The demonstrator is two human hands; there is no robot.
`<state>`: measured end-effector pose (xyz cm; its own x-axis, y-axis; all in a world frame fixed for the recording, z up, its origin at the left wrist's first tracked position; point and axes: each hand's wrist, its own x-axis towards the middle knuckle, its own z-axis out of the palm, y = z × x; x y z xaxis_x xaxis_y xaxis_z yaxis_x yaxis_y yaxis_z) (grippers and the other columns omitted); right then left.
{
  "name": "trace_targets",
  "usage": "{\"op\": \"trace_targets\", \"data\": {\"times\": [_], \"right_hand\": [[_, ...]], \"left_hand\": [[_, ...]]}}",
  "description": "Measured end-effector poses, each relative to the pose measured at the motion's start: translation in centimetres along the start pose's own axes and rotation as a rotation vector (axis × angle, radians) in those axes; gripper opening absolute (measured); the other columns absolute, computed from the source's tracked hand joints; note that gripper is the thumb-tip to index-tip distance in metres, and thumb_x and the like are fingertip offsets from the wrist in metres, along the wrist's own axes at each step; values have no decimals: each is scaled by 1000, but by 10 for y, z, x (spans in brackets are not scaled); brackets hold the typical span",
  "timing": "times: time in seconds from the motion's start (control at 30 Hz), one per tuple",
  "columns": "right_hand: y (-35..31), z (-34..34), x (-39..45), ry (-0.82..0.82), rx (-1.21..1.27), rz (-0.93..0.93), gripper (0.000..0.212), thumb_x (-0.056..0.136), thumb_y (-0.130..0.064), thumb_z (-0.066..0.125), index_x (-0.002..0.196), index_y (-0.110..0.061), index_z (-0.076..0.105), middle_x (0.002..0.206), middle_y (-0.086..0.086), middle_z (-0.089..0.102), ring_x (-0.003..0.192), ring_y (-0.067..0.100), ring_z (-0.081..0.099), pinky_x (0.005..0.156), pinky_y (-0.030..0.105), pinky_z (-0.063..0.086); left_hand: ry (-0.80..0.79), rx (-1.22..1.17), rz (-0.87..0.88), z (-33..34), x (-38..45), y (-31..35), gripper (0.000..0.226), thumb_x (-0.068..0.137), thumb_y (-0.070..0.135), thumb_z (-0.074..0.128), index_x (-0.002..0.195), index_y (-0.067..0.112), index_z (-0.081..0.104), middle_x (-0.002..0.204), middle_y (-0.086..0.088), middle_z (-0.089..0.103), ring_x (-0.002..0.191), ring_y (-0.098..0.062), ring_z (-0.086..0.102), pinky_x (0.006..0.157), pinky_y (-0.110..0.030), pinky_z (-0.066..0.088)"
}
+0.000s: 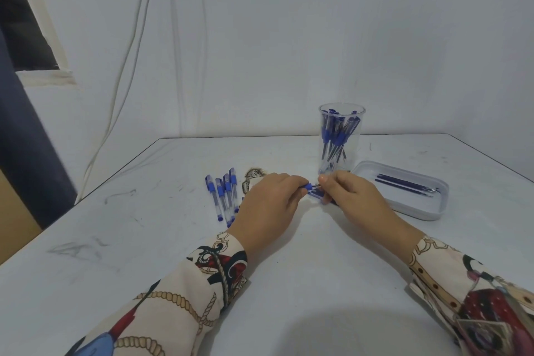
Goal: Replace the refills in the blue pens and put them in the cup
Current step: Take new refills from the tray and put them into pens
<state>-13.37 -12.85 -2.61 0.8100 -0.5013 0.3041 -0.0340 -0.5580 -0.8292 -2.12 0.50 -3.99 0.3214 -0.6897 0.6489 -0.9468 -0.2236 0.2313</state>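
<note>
Left hand (pixel 267 205): fingers curled, tips pinching the blue end of a pen (pixel 313 191) held just above the table (pixel 289 283), near centre. Right hand (pixel 357 199): fingers curled round the pen's clear barrel, thumb on top, nail up. The two hands nearly meet over the pen; whether the barrel is in one piece or two cannot be told.

Clear plastic cup (pixel 341 139), tall, round, upright, at 12 o'clock from the hands; several blue pens stand in it, leaning.

Shallow translucent tray (pixel 404 205), rectangular with rounded corners, at 3 o'clock from the hands; thin dark blue refills (pixel 404 183) lie in it side by side.

Row of blue-capped pens (pixel 224 196), clear barrels, flat on the table at 9 o'clock, roughly parallel.

Table white, smooth, scuffed with grey marks. Sleeves patterned with rope and chain prints.
</note>
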Motion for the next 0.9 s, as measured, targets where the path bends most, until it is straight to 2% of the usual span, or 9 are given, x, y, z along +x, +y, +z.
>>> {"op": "trace_targets", "data": {"times": [0.07,0.13,0.27,0.37,0.43,0.57,0.67,0.77,0.9], "right_hand": [[0,-1,1,-28,59,-6,6,93,-26,54,90,-27,60,75,0,67,66,2,57,64,20,40],[0,0,2,-36,36,-44,10,91,-20,56,89,-30,59,72,-1,66,68,6,58,65,22,41],[1,1,1,-14,-15,-45,23,93,-37,52,73,-29,59,73,-3,66,69,8,57,66,26,40],[2,-1,1,-35,39,-56,2,91,-31,57,89,-31,58,75,3,67,73,14,59,70,25,43],[2,-1,2,-44,37,-85,8,90,-25,59,90,-33,57,73,2,66,71,14,58,70,22,43],[3,1,2,-23,11,-71,21,93,-38,53,74,-31,60,73,-1,65,72,11,59,70,27,44],[2,-1,1,-54,47,-67,2,91,-33,58,89,-33,58,77,6,65,69,11,55,68,24,41],[2,-1,1,-43,39,-99,5,89,-27,60,87,-31,58,75,5,65,67,14,54,69,26,42],[3,0,1,-27,47,-77,9,90,-36,57,85,-30,60,77,6,67,79,21,61,72,29,45]], "left_hand": [[-6,-4,-6,0,1,0,32,93,30,43,107,12,64,91,-3,68,84,-22,58,73,-41,49],[-1,-15,-8,-1,1,-1,31,93,29,43,107,12,65,92,-3,68,85,-22,58,74,-41,48],[4,-9,1,-1,0,-2,31,92,29,43,107,12,65,92,-3,68,84,-22,58,74,-41,49],[14,-12,11,-1,0,0,37,93,35,39,105,12,65,89,-3,68,81,-22,59,71,-40,49],[18,-15,11,-1,1,0,36,93,34,39,104,11,65,88,-3,68,80,-22,59,70,-40,50],[30,-16,23,-1,0,-1,30,93,29,45,104,11,65,87,-3,68,79,-22,59,69,-40,50],[30,-18,32,-2,1,1,36,93,33,39,104,11,65,87,-2,68,78,-21,59,69,-39,49],[40,-27,29,-3,1,1,34,93,32,41,103,11,65,87,-3,68,79,-21,59,69,-39,50],[35,-25,22,-3,1,1,29,92,28,45,105,11,65,88,-2,68,80,-20,59,70,-40,50]]}}
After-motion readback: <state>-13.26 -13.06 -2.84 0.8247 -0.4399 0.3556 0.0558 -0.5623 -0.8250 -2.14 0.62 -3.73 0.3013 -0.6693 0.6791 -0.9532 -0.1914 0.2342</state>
